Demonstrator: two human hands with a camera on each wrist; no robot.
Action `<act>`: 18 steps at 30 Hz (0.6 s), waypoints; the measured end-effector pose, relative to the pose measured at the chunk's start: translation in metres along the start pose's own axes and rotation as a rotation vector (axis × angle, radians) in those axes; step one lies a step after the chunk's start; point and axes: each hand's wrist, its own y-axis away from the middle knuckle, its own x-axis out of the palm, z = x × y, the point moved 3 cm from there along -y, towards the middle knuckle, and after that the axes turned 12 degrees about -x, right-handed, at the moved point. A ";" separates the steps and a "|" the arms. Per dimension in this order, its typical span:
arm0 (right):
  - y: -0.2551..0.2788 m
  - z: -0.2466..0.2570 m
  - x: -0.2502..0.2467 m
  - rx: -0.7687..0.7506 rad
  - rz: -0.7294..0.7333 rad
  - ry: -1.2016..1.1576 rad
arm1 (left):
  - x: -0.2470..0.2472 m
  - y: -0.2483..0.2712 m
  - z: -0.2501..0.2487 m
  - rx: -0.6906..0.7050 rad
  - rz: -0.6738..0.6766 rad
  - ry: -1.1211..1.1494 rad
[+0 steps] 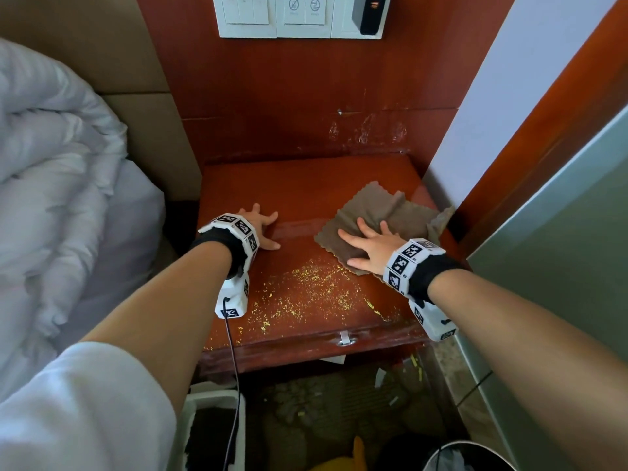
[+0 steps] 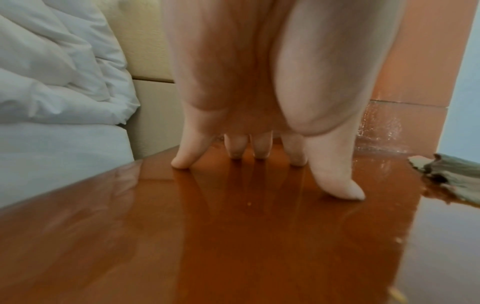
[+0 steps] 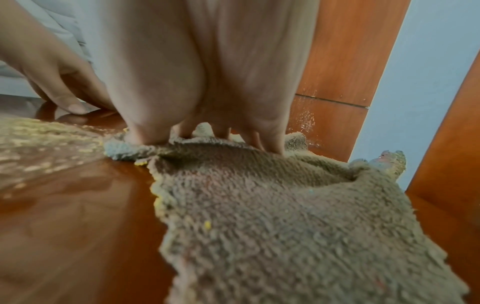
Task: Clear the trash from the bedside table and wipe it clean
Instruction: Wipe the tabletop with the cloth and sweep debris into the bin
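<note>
The red-brown bedside table [image 1: 295, 185] fills the middle of the head view. A brown-grey cloth [image 1: 390, 209] [image 3: 272, 205] lies spread on its right half. My right hand [image 1: 368, 243] [image 3: 207, 131] presses flat on the cloth with fingers spread and straight. My left hand [image 1: 263, 229] [image 2: 259, 164] rests on the bare left part of the tabletop [image 2: 233, 236], fingertips down, holding nothing. Fine yellow crumbs [image 1: 312, 290] are scattered over the front half of the table, left of the cloth's near corner. A cloth edge [image 2: 451, 176] shows at the right of the left wrist view.
A white duvet [image 1: 51, 181] and a beige headboard [image 1: 142, 124] border the table on the left. A wall corner [image 1: 475, 130] and wooden frame close the right side. Bins [image 1: 469, 457] and scraps of litter [image 1: 384, 375] lie on the floor below the table front. Switch plates [image 1: 299, 15] hang above.
</note>
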 end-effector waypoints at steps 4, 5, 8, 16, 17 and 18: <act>0.015 0.005 0.011 -0.005 -0.006 0.002 | 0.008 0.015 -0.001 -0.010 -0.027 -0.036; 0.019 0.006 0.013 -0.005 -0.007 0.003 | 0.010 0.020 0.000 -0.009 -0.033 -0.041; 0.031 0.012 0.022 -0.011 -0.001 0.004 | 0.015 0.035 0.003 -0.001 -0.051 -0.022; 0.070 0.037 0.047 -0.044 0.008 0.014 | 0.037 0.074 0.006 0.009 -0.039 0.070; 0.075 0.040 0.051 -0.052 0.007 0.013 | 0.039 0.079 0.004 0.017 -0.035 0.089; 0.079 0.043 0.054 -0.061 0.007 0.014 | 0.039 0.085 0.002 0.026 -0.034 0.100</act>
